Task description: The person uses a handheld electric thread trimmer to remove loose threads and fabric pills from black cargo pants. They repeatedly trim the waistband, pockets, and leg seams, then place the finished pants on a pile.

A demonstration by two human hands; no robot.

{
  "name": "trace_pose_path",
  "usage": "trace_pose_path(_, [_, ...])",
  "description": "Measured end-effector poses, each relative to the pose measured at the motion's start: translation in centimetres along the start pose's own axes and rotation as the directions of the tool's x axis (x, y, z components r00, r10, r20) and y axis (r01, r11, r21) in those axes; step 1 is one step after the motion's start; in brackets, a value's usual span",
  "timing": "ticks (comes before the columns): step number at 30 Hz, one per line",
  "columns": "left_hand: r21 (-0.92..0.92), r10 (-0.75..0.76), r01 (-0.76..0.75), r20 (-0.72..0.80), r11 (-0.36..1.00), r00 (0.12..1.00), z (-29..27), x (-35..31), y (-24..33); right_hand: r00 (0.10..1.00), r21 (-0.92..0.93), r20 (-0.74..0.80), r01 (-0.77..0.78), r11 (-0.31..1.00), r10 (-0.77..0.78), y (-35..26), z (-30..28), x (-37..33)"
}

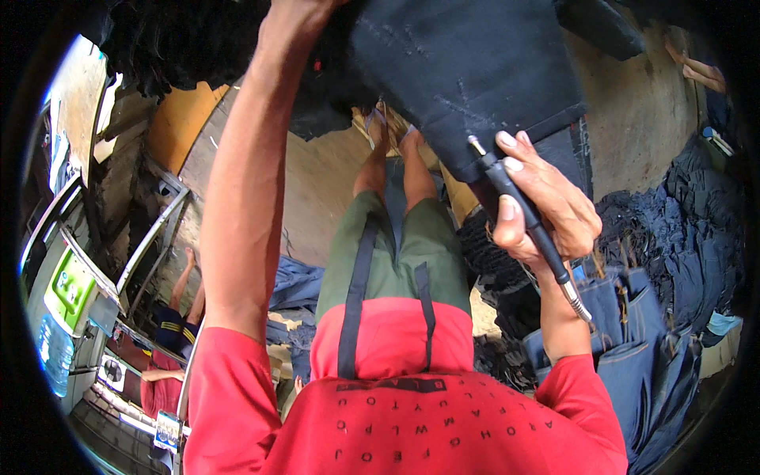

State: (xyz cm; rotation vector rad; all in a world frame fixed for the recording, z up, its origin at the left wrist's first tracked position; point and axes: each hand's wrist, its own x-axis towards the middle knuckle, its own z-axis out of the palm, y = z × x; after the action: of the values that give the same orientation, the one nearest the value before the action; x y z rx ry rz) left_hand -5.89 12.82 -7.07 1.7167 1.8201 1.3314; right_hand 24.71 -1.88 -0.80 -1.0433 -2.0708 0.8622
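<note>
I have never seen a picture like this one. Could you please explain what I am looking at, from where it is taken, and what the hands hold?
The picture comes from a wide fisheye camera worn on a person's head, looking down the body, so straight edges bend near the rim. No machine works here: you see a person's own two bare arms, a red shirt and green shorts, with the feet on the floor below.

The right hand holds a thin pen-like tool, its tip touching a dark denim piece stretched out in front. The left hand reaches up to the top edge of that cloth; whether it grips it is cut off from view.

To the right lie piles of dark jeans. At the lower left, another person sits on the floor.
</note>
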Motion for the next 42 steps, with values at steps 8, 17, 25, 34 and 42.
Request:
trace_pose_path(8, [-0.458,-0.769,0.652,-0.123,0.605,0.627,-4.1,-12.2,12.2,0.979,0.17,-0.15,-0.114,0.979,0.14,-1.7,-4.6,0.2])
trace_pose_path(17, [-0.607,-0.652,0.775,0.518,0.177,0.554,-1.9,-21.5,14.7,0.987,-0.001,-0.142,-0.08,0.997,0.079,-0.6,-3.5,-2.9])
trace_pose_path(25, [-0.564,-0.638,0.775,0.493,0.284,0.592,-2.3,-21.9,14.0,0.996,-0.016,-0.081,0.02,1.0,-0.021,-1.0,-2.6,-2.5])
trace_pose_path(34, [-0.635,-0.575,0.722,0.493,0.275,0.653,-2.0,-22.4,12.1,0.996,0.023,0.026,0.089,0.996,-0.09,-0.7,-2.1,-2.8])
trace_pose_path(42, [-0.638,-0.576,0.705,0.463,0.311,0.674,-1.7,-22.7,11.8,0.997,0.013,0.037,0.073,0.997,-0.074,-0.9,-1.9,-3.0])
